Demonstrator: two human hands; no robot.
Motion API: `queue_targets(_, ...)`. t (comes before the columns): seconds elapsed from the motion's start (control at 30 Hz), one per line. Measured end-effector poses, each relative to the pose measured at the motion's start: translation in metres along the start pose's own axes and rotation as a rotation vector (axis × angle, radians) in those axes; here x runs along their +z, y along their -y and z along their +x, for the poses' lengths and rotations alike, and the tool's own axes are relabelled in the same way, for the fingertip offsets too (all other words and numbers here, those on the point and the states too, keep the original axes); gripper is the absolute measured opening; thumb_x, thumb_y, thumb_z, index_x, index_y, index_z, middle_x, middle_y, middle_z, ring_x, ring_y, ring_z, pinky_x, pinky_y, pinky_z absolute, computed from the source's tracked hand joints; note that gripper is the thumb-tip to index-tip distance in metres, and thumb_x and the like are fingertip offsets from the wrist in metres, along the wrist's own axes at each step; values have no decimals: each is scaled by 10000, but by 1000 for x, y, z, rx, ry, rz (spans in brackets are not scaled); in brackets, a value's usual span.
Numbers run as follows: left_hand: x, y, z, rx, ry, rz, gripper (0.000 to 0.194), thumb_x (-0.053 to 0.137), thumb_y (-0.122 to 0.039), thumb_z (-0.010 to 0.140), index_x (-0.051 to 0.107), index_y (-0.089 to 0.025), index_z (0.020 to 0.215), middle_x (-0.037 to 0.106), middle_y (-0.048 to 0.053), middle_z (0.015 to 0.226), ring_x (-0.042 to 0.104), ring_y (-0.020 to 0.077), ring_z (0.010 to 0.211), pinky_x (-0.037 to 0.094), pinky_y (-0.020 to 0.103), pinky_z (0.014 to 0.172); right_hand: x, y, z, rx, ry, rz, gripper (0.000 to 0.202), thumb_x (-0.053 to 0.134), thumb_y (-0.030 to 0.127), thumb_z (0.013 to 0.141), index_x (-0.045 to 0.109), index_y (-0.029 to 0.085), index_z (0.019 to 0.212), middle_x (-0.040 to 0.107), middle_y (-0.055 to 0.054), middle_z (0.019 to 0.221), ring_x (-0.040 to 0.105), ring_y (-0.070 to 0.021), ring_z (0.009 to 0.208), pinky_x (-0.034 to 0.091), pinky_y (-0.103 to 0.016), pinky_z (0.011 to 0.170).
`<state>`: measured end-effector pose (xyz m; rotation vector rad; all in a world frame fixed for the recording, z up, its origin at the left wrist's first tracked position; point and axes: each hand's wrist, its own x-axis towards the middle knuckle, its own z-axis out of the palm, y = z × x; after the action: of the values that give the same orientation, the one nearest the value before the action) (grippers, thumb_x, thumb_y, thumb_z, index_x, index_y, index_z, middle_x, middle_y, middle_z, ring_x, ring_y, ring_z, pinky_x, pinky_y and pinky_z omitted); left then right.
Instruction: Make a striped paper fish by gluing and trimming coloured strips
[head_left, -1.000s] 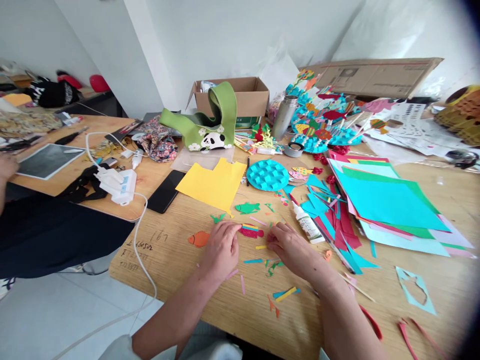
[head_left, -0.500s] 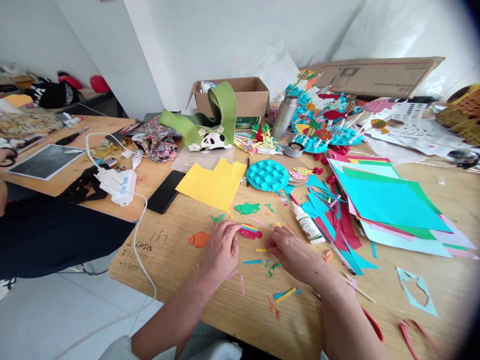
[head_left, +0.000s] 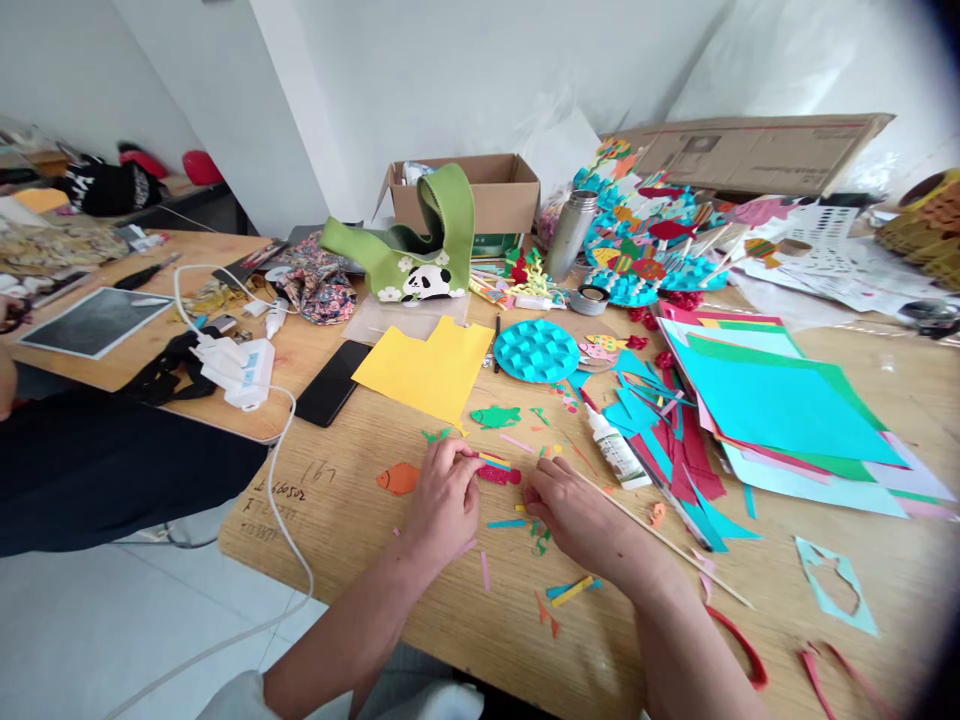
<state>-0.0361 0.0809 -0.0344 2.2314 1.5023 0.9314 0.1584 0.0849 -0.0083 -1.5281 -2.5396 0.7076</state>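
Observation:
My left hand (head_left: 450,492) is closed, thumb and fingertips together on the left end of a red paper fish (head_left: 501,476). Yellow and blue strips lie along the fish's upper side. To the right, my right hand (head_left: 570,505) rests low over the table with curled fingers; whatever is between its fingertips is hidden. By those fingertips a yellow strip (head_left: 520,508) partly shows, with a blue strip (head_left: 507,524) just left of it. An orange paper fish (head_left: 397,478) lies left of my left hand, and a green paper fish (head_left: 496,416) lies beyond both hands.
A glue bottle (head_left: 618,446) lies beside paper scraps at the right. A thin wooden stick (head_left: 675,545) runs past my right forearm, near red-handled scissors (head_left: 742,650). Farther out are yellow paper (head_left: 420,365), a woven blue disc (head_left: 536,350), coloured sheets (head_left: 787,390) and a phone (head_left: 332,383).
My right hand has shifted slightly left and down, covering more of the yellow strip. More of the wooden stick shows. The red fish has moved slightly left under my left fingers.

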Motion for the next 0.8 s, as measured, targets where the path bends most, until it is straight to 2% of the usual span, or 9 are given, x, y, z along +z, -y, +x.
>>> queue_targets(0.27,0,0,-1,-26,-4,-51,359,481,36,761,577,-183,1028,502,72,1036,508,206,1012,464,381,904,-2,0,-5,-20,-17,-10,181,428,34,859,536,164,794,579,-100,888,535,-223,859,461,-349,758)
queue_targets(0.43,2,2,-1,-21,-5,-68,379,483,51,736,601,-179,1012,491,73,1039,508,202,1007,462,369,903,1,-6,-5,-40,-62,20,151,433,60,869,525,167,816,568,-89,891,520,-226,867,455,-374,778)
queue_targets(0.6,0,1,0,-20,-16,-74,372,495,38,739,607,-183,1015,491,71,1029,493,207,996,452,378,894,-1,-8,-4,-30,-113,69,150,435,70,878,489,182,793,550,-69,858,496,-218,828,443,-369,735)
queue_targets(0.8,-7,-8,-1,44,-71,-116,260,582,-95,771,595,-192,1012,457,84,1082,452,241,1046,423,414,912,-2,0,2,-66,-203,153,149,429,78,894,458,195,808,529,-55,867,474,-201,810,426,-348,715)
